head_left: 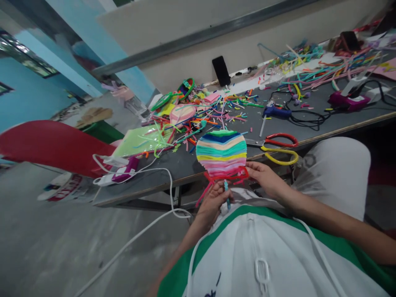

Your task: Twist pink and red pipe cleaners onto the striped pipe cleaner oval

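A round disc of pipe cleaners (221, 152) in green, blue, peach, teal, yellow and pink stripes is in front of me at the table's near edge. Red pipe cleaners (232, 176) run along its lower rim. My right hand (262, 175) is closed, pinching the red strand at the disc's lower right. Below the disc, my left hand (214, 200) has curled fingers around red pipe cleaner near the lower rim. A thin light-blue stick (228, 198) stands by its thumb; whether it is gripped I cannot tell. Scissors (280, 148) with red and yellow handles lie beside the disc.
Cut pipe cleaner pieces (238, 101) litter the grey table (192, 165). A blue glue gun (276, 111) with a black cord lies behind the scissors. A phone (220, 71) leans at the back. A white cable (170, 181) drops off the left end near a red chair (52, 144).
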`<state>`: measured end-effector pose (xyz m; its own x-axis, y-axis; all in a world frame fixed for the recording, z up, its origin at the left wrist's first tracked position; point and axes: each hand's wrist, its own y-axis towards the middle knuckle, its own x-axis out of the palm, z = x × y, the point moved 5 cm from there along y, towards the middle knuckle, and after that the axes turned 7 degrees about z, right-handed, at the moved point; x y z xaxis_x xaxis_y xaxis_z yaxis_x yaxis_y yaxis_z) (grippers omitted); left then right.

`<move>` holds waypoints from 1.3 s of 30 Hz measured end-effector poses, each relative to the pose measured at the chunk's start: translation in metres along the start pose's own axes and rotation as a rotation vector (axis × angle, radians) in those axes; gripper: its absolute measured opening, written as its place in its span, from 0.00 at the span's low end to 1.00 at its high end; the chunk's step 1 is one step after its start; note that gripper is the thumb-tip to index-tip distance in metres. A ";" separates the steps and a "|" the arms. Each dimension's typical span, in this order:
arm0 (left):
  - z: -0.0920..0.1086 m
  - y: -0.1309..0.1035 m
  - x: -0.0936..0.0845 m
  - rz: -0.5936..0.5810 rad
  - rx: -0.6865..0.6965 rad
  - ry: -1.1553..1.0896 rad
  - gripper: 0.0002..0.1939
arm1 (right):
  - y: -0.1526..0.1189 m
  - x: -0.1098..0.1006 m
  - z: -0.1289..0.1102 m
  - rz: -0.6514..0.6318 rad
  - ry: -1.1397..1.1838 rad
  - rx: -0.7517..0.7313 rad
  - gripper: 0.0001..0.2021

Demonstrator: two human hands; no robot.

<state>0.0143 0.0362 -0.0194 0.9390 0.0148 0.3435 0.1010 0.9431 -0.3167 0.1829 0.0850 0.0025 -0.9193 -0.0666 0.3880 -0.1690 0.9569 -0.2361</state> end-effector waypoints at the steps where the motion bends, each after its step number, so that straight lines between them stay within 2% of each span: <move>1: 0.002 -0.003 -0.001 -0.011 0.005 0.004 0.18 | 0.000 0.003 0.001 -0.027 0.023 0.005 0.15; 4: 0.009 -0.011 0.001 -0.027 -0.003 0.027 0.15 | -0.003 0.006 -0.001 -0.080 0.038 -0.049 0.14; 8: 0.017 -0.014 0.006 -0.012 0.005 -0.006 0.12 | -0.007 0.006 -0.004 -0.090 0.011 -0.131 0.13; 13: 0.011 -0.005 0.010 0.098 0.010 -0.104 0.08 | -0.009 0.006 0.001 -0.093 -0.044 -0.177 0.13; 18: 0.002 -0.002 0.007 0.241 -0.032 -0.068 0.12 | -0.015 0.010 -0.001 -0.101 -0.127 -0.195 0.14; 25: 0.003 -0.003 0.005 0.312 0.016 -0.060 0.14 | -0.020 0.011 0.009 -0.078 -0.114 -0.156 0.14; 29: 0.000 0.000 0.004 0.291 0.018 -0.037 0.17 | -0.020 0.010 0.014 -0.063 -0.096 -0.157 0.12; 36: 0.005 -0.010 0.005 0.090 0.003 -0.102 0.12 | -0.020 0.007 0.015 -0.072 -0.038 -0.142 0.11; 39: 0.004 -0.011 0.003 0.077 0.015 -0.109 0.12 | -0.020 0.006 0.016 -0.079 -0.013 -0.139 0.10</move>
<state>0.0149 0.0276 -0.0113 0.9024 0.1228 0.4130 0.0242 0.9426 -0.3332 0.1744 0.0611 -0.0050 -0.9098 -0.1462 0.3885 -0.1912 0.9783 -0.0797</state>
